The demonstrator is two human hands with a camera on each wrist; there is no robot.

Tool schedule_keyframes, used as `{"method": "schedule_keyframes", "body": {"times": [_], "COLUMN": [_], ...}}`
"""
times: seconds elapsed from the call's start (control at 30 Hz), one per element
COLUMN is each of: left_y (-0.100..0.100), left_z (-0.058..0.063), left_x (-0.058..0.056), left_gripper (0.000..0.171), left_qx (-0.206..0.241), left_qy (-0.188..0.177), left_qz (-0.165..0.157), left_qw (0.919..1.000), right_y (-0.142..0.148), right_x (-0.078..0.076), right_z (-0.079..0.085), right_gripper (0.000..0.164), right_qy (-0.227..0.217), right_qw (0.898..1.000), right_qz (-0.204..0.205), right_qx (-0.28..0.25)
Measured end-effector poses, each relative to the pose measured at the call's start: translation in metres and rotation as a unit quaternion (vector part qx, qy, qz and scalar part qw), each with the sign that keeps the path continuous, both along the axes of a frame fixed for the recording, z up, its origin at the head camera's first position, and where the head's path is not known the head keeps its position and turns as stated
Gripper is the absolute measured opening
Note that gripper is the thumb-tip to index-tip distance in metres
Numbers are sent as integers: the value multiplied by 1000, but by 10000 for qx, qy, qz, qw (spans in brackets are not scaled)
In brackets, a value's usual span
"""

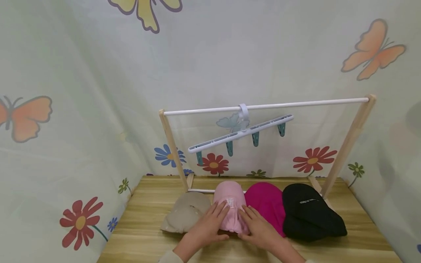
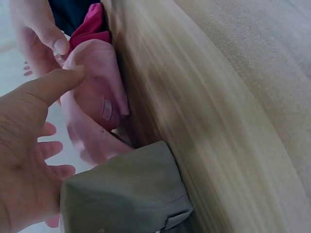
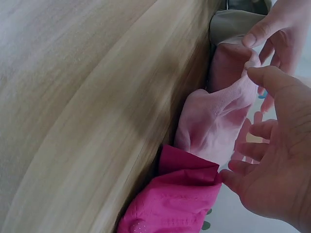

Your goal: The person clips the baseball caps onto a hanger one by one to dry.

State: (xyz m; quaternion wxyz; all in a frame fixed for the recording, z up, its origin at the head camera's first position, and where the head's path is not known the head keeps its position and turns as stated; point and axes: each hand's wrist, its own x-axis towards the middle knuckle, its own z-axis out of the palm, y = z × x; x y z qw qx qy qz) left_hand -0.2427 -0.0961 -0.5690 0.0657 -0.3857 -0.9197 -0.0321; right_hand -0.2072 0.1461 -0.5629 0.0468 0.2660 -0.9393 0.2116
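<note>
At 6 o'clock from the clip hanger (image 1: pixel 243 133), pink baseball cap (image 1: pixel 232 210) sits between loose, non-gripping left hand (image 1: pixel 209 223) and right hand (image 1: pixel 260 227); likely light, floppy, so pinch its rim (image 1: pixel 232 230) at 4 and 8.

Fingers (image 1: pixel 220 209) at the pink cap (image 1: pixel 232 210)

head view: even, diffuse light | wrist views: dimmer, slightly soft | soft-edged shadows on wooden table (image 3: pixel 97 111)

A pale cream sleeve (image 1: pixel 170 257) ends well behind the left hand (image 1: pixel 209 225), bare like the right hand (image 1: pixel 260 229); I glimpse a light cuff (image 1: pixel 309 261) there too.
</note>
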Motion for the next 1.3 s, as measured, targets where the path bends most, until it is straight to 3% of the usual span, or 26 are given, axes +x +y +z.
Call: {"method": "schedule_keyframes", "body": {"times": [0.33,0.77,1.3], "left_y": [2,6,8], "left_z": [-7,-10,-9], "left_x": [3,1,6], "left_gripper": [98,77,64], "left_qx": [261,396,242], "left_qy": [-525,-201,-134], "left_qz": [291,407,501], "left_qw": [9979,9982,9984], "right_y": [-11,-26,-30], "right_x": [-1,-2,-1], "right_z": [-8,-25,-33], "right_gripper": [80,76,77], "right_qy": [-85,612,485], "right_qw": [9991,9944,9955], "right_qz": [-133,-279,-385], "right_qx": [-395,-810,-721]}}
